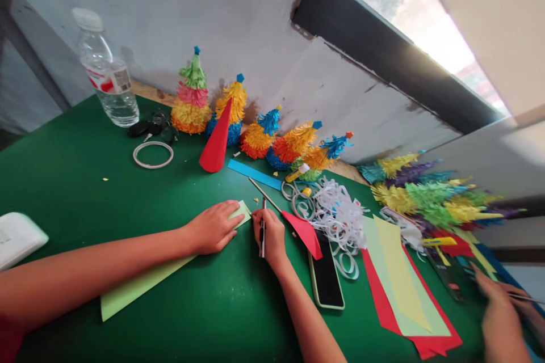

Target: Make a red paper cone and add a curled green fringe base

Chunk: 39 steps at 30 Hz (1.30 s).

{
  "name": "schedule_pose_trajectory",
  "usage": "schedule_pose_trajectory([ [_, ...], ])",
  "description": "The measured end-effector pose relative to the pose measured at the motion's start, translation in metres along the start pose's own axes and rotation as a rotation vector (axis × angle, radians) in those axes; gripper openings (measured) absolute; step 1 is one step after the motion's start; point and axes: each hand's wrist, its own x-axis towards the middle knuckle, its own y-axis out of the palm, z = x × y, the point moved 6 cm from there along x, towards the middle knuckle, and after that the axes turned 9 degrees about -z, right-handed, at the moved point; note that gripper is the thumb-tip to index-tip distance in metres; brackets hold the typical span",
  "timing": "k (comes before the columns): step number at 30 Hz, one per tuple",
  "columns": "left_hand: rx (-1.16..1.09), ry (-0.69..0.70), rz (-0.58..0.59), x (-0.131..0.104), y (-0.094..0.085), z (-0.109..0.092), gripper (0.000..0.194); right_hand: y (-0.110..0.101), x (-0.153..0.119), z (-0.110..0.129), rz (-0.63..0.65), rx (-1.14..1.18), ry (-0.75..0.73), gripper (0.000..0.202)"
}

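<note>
Head view: trees look finished, cone bare, paper unfringed under the spread left hand, right hand pinching a pen.

There are five fluffy paper trees in the row by the wall; the pile of fluffy trees on the right is too jumbled to count; one standing red cone; one water bottle; one pen; one wide blue strip; one white box

Pale green paper, red cone
</note>
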Motion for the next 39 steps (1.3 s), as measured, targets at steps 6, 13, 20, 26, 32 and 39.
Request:
schedule_pose_trajectory([
  [6,0.054,0.066,0.032,0.001,0.0,-0.002,0.04,-0.001,0.002,0.001,-0.012,0.011,0.014,0.016],
  [13,0.065,0.116,0.057,0.006,-0.006,0.001,0.04,-0.007,0.01,-0.005,-0.061,0.154,0.074,0.03],
  [20,0.078,0.073,0.049,0.009,-0.003,0.013,0.037,0.011,0.026,-0.004,0.017,0.395,0.133,0.047],
  [26,-0.016,0.032,-0.024,0.007,-0.002,0.019,0.037,0.014,0.028,0.005,0.137,0.324,0.075,0.043],
  [32,-0.104,-0.015,-0.041,0.006,-0.003,0.024,0.04,0.02,0.027,0.012,0.217,0.242,-0.058,0.037],
  [39,-0.12,-0.034,-0.024,0.006,0.0,0.026,0.046,0.024,0.025,0.012,0.25,0.174,-0.091,0.037],
])
